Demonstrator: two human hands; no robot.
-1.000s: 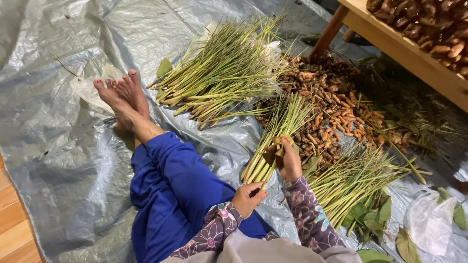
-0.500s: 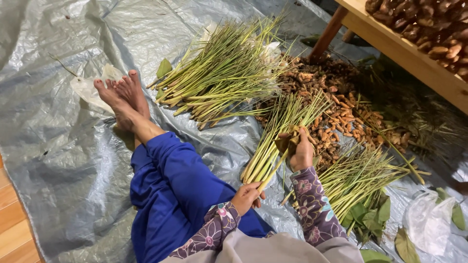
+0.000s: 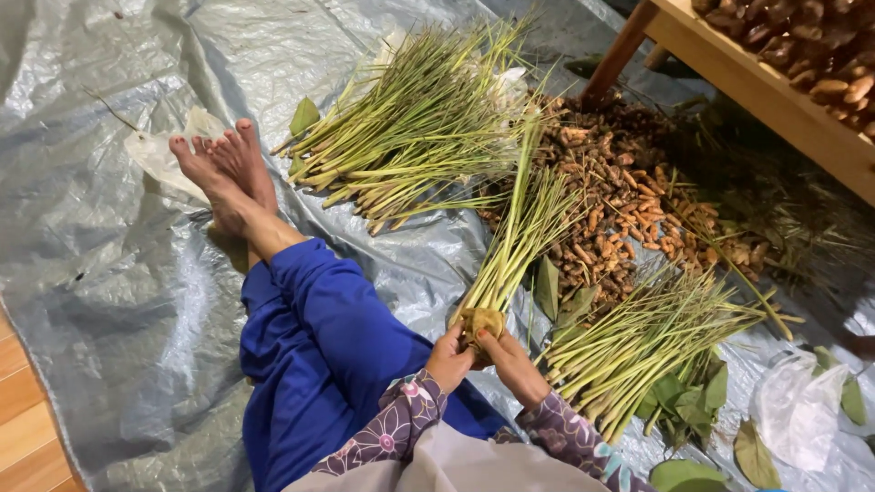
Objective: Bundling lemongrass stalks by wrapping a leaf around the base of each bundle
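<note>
Left hand [image 3: 449,357] & right hand [image 3: 512,363] both closed on lemongrass bundle [image 3: 510,248] base, over tarp [image 3: 109,292].

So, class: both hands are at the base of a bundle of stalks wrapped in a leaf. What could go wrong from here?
1. The left hand and right hand grip only the leaf at the base of the bundle; its stalks might fan out or slip free.
2. The bundle tips lean over the roots, so swinging it may scatter them.
</note>
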